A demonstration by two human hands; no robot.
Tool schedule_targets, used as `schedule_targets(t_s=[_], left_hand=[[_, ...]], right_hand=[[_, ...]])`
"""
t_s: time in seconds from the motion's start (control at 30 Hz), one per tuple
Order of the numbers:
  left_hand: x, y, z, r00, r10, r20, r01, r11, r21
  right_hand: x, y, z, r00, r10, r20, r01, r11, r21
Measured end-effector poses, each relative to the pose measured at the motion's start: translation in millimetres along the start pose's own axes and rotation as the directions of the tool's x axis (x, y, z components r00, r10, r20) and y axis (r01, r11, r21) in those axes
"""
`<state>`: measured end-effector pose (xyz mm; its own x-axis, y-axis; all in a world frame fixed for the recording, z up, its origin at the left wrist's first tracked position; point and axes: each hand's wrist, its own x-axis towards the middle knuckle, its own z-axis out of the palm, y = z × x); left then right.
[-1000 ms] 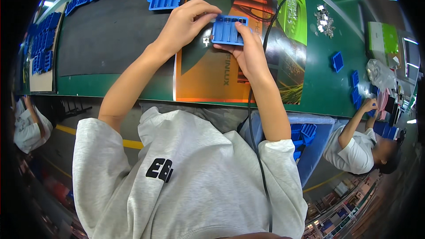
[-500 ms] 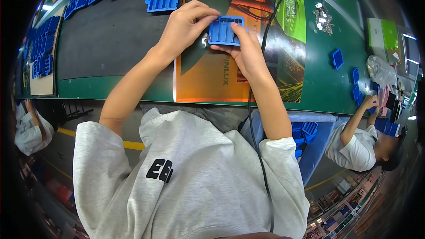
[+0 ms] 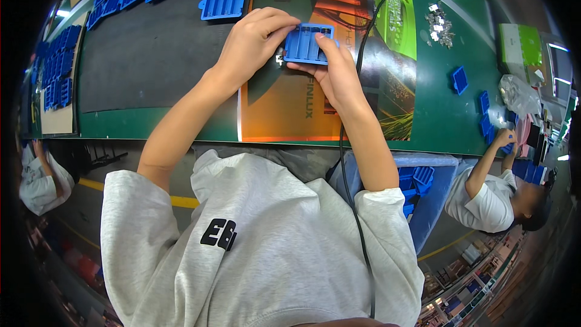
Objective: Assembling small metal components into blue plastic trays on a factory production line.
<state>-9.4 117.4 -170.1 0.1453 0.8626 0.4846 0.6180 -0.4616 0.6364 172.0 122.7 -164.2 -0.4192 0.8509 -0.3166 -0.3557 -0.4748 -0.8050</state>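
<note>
In my right hand [image 3: 334, 71] is a blue plastic battery case [image 3: 307, 53] with parallel slots, gripped with the thumb over its right part and the fingers beneath. Dark springs show along its far edge. My left hand [image 3: 257, 39] is pinched at the case's far left corner; whatever sits between its fingertips is too small to make out. Just left of the case, a small shiny metal piece [image 3: 279, 59] lies on the printed sheet [image 3: 284, 109] below my hands.
Rows of similar blue cases [image 3: 223, 2] line the far left, on a dark mat [image 3: 151, 54]. Metal pieces [image 3: 440, 26] are heaped at right, near loose blue cases [image 3: 460, 80]. A black cable [image 3: 361, 54] crosses the sheet. A blue-lined bin [image 3: 439, 200] stands below the table; a co-worker [image 3: 487, 197] works at right.
My left hand has come down slightly toward me, its fingertips still at the case's corner. The case stays in my right hand, almost unmoved.
</note>
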Motion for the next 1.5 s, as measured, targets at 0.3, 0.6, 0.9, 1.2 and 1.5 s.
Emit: schedule_targets(t_s=[0.3, 0.6, 0.9, 1.2, 1.5], left_hand=[[-2, -3, 6, 0.967, -0.228, 0.111, 0.248, 0.942, -0.225], [1, 3, 3, 0.949, -0.275, 0.152, 0.314, 0.812, -0.493], [5, 14, -9, 0.785, -0.589, 0.190, 0.507, 0.437, -0.743], [-6, 20, -1, 0.645, -0.484, 0.591, 0.631, -0.100, -0.769], [-6, 13, -2, 0.697, -0.313, 0.645, 0.608, -0.221, -0.763]], right_hand=[[-1, 4, 2, 0.999, -0.032, -0.014, 0.032, 0.999, -0.021], [-5, -5, 7, 0.995, 0.005, 0.101, -0.016, 0.994, 0.108], [0, 5, 3, 0.971, -0.237, -0.031, 0.230, 0.961, -0.151], [0, 28, 1, 0.807, -0.584, 0.093, 0.462, 0.525, -0.715], [-4, 13, 1, 0.612, -0.677, 0.409, 0.629, 0.102, -0.771]])
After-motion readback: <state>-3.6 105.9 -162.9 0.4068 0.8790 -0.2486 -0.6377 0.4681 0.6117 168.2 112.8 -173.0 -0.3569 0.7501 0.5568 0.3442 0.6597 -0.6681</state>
